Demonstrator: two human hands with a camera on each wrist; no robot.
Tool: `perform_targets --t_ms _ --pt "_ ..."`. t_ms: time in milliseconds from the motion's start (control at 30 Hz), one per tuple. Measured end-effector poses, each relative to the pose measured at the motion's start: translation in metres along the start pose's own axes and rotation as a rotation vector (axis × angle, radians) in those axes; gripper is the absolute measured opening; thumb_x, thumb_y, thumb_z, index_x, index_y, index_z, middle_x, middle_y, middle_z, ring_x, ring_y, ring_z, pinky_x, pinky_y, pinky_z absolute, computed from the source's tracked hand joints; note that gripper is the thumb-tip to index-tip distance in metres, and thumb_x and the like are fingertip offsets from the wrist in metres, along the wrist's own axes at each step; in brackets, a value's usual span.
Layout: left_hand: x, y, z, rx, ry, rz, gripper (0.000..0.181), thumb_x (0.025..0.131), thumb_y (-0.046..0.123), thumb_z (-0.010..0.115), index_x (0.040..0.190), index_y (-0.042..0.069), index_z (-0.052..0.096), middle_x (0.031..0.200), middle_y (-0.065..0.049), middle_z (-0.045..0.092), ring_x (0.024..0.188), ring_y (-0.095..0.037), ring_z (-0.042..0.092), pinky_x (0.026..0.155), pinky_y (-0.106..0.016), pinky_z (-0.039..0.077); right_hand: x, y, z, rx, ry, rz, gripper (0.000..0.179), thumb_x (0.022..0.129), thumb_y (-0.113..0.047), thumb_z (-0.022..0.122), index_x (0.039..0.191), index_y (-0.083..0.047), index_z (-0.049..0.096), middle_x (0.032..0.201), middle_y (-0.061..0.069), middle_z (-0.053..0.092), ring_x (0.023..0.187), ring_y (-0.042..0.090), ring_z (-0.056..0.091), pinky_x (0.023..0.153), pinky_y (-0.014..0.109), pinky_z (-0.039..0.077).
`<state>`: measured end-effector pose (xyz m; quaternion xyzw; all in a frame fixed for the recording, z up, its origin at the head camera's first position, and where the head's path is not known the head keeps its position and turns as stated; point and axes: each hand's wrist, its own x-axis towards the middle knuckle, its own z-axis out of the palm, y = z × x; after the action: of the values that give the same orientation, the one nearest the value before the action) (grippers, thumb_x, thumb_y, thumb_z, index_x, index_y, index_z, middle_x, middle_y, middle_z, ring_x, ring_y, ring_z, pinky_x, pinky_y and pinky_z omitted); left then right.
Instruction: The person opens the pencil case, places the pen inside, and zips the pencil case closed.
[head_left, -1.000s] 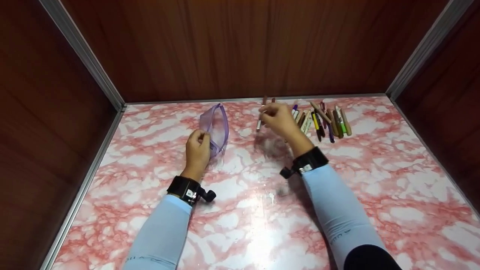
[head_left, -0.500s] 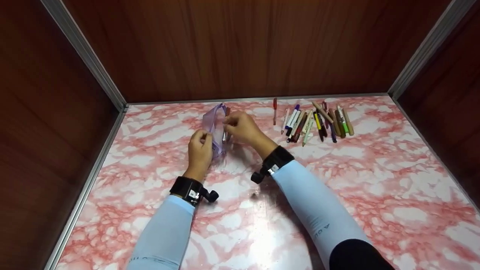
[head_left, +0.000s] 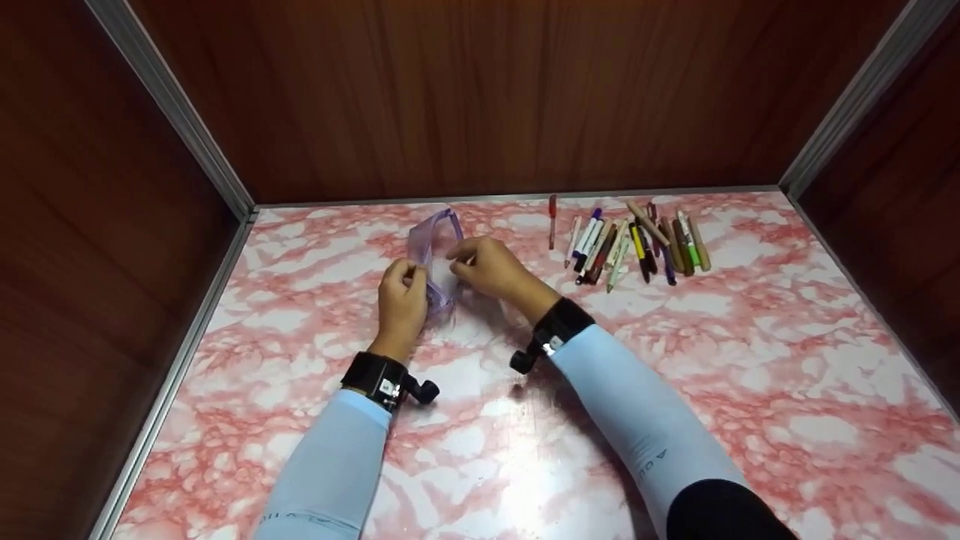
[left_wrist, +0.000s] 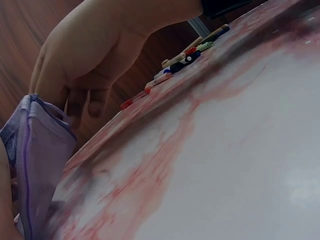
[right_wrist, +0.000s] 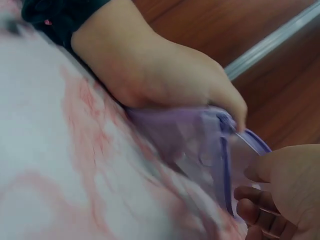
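A purple see-through zip pouch (head_left: 421, 238) stands with its mouth spread toward the right. My left hand (head_left: 403, 291) pinches the near edge of the pouch between thumb and fingers. At the mouth is my right hand (head_left: 489, 268), its fingers loosely bent and reaching just to the opening. The right wrist view shows the pouch (right_wrist: 200, 145) gripped by the left hand (right_wrist: 175, 75), and the right hand (right_wrist: 295, 185) with no pen between its fingers. Seen from the left wrist, the right hand's fingertips (left_wrist: 96, 109) dip beside the pouch rim; the pouch's inside is mostly hidden.
Several pens and markers (head_left: 600, 247) lie in a loose cluster at the back right. A red-capped pen (head_left: 553, 223) lies apart on their left. Dark wooden panels (head_left: 480, 97) with metal edge strips enclose the marbled red-and-white table (head_left: 750, 360) at the back and sides.
My right hand carried a pen leftward from beside the cluster to the pouch mouth. That pen has since gone from the fingers and from sight. The left hand kept its hold on the pouch.
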<state>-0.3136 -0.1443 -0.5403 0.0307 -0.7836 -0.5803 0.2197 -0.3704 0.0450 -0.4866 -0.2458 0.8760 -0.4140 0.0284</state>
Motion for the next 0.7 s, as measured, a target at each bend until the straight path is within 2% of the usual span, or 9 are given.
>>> perform_targets --t_ms 133,333,500,600,700 --pt "0.000 0.001 -0.001 0.009 -0.004 0.008 0.016 0.107 0.014 0.065 0.106 0.001 0.075 0.106 -0.011 0.067 0.097 -0.022 0.062 0.088 -0.031 0.053 -0.011 0.022 -0.026 -0.002 0.052 0.006 0.025 0.106 -0.011 0.074 0.127 -0.001 0.082 0.122 0.017 0.084 0.103 0.029 0.077 0.096 0.042 0.065" --pt "0.001 0.003 -0.006 0.033 0.022 0.020 0.016 0.107 0.013 0.066 0.105 0.000 0.075 0.106 -0.014 0.067 0.098 -0.025 0.062 0.090 -0.033 0.052 -0.032 0.059 -0.080 0.041 0.164 0.074 0.025 0.109 -0.013 0.070 0.128 0.001 0.081 0.119 0.018 0.081 0.100 0.027 0.074 0.092 0.039 0.063" --pt "0.001 0.002 -0.006 0.015 0.014 0.030 0.016 0.107 0.012 0.066 0.105 -0.001 0.074 0.103 -0.011 0.064 0.097 -0.022 0.060 0.088 -0.030 0.051 -0.052 0.094 -0.132 -0.062 0.305 0.105 0.027 0.110 -0.013 0.069 0.131 0.001 0.080 0.129 0.022 0.080 0.112 0.034 0.075 0.102 0.049 0.061" --pt "0.000 0.001 -0.003 0.005 0.013 0.027 0.015 0.107 0.012 0.066 0.102 0.000 0.074 0.100 -0.008 0.063 0.095 -0.019 0.059 0.086 -0.028 0.050 -0.068 0.111 -0.161 -0.112 0.356 0.183 0.029 0.113 -0.020 0.067 0.134 -0.003 0.079 0.132 0.021 0.079 0.117 0.035 0.073 0.104 0.054 0.059" --pt "0.000 0.002 0.000 -0.002 0.014 0.018 0.015 0.107 0.013 0.066 0.102 0.001 0.073 0.100 -0.007 0.062 0.094 -0.019 0.058 0.084 -0.027 0.050 -0.082 0.125 -0.183 -0.158 0.412 0.249 0.034 0.114 -0.025 0.063 0.139 -0.006 0.077 0.130 0.021 0.079 0.113 0.035 0.073 0.100 0.055 0.059"
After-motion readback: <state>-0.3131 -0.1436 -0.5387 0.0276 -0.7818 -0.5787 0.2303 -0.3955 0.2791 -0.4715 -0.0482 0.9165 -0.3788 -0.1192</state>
